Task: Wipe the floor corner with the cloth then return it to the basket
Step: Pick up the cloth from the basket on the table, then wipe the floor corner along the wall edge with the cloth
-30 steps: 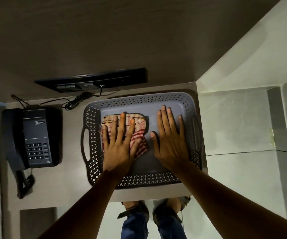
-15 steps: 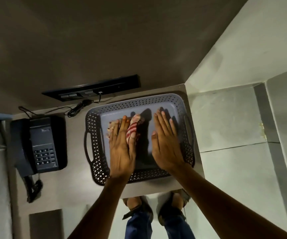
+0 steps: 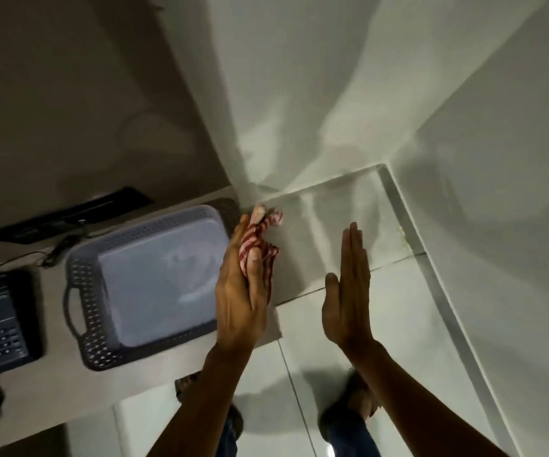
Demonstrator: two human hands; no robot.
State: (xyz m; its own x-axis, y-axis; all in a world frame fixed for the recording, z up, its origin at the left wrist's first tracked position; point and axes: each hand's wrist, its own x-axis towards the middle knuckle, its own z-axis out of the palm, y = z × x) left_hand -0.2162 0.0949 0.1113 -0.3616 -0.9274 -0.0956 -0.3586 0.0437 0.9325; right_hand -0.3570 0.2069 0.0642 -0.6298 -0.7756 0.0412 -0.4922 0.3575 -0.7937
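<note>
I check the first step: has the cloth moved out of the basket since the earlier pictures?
Yes. The cloth is now outside the basket, past its right rim, held in the left hand.

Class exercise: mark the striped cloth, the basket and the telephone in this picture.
striped cloth (image 3: 257, 235), head view: red-and-white middle fold, above the fingers holding it.
basket (image 3: 85, 321), head view: perforated left wall, beside the handle.
telephone (image 3: 1, 341), head view: its keypad.

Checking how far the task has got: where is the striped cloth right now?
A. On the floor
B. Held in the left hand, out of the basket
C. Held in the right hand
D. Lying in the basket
B: the left hand grips the red-striped cloth beside the emptied basket; the right hand is open and empty.
</note>
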